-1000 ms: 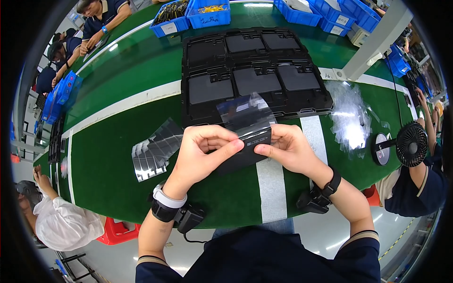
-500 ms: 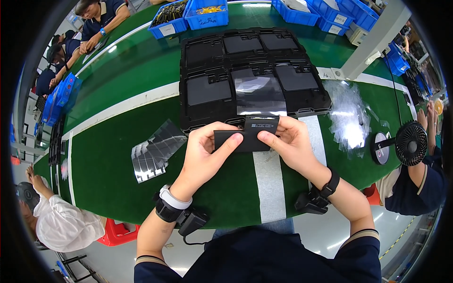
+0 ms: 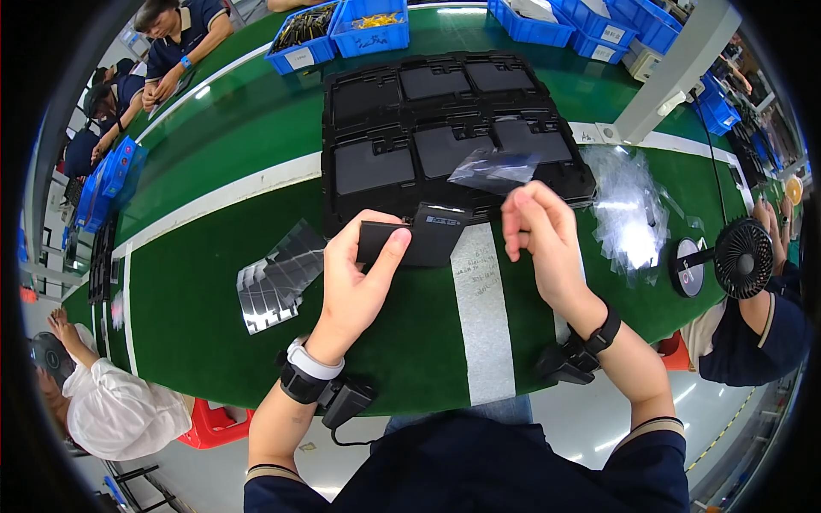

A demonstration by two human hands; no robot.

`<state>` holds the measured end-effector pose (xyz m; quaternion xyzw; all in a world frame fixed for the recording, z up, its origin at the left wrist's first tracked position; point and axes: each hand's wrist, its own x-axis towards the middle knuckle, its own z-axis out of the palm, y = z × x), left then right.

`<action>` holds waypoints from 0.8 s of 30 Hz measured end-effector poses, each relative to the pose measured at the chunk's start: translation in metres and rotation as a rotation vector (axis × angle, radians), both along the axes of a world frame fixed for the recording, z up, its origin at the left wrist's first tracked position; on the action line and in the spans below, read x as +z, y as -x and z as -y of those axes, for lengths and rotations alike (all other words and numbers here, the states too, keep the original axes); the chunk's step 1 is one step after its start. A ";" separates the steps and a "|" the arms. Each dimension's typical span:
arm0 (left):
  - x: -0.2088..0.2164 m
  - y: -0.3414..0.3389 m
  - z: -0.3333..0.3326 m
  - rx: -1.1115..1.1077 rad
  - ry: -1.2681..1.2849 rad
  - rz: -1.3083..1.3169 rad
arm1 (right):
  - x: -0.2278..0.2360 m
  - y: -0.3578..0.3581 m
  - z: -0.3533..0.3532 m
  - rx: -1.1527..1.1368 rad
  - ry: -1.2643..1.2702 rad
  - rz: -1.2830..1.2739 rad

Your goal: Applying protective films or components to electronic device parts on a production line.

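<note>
In my left hand (image 3: 351, 274) is a flat black battery pack (image 3: 432, 244) with a stepped outline and a small printed label, gripped at its left end, thumb on top. It is held above the green mat, just in front of a black compartment tray (image 3: 571, 184). My right hand (image 3: 552, 244) is apart from the pack, to its right, with fingers curled together. From its fingertips a clear plastic film (image 3: 496, 171) stretches up and left over the tray. The exact pinch point is hard to make out. Flat dark grey pieces (image 3: 374, 167) lie in the tray's compartments.
A clear sheet with white strips (image 3: 278, 282) lies left of my hands. To the right are a heap of clear films (image 3: 629, 214), a black fan (image 3: 744, 256) and a grey post (image 3: 676, 73). Blue bins (image 3: 372, 32) line the back. Other people sit around the table.
My right hand has let go of the battery pack and moved right and up, with the clear film drawn away from the pack. My left hand and the pack have shifted slightly left.
</note>
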<state>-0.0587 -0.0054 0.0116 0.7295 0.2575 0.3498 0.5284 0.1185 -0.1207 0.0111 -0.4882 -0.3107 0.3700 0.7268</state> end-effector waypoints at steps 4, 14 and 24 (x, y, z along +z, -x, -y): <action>0.004 0.001 0.002 -0.115 0.204 0.066 | -0.001 0.007 -0.002 0.237 0.086 0.242; 0.009 0.003 0.004 -0.200 0.233 0.076 | -0.004 0.001 0.004 0.237 -0.115 0.700; 0.007 0.002 0.010 -0.169 0.249 0.157 | -0.001 0.016 0.004 0.007 -0.213 0.849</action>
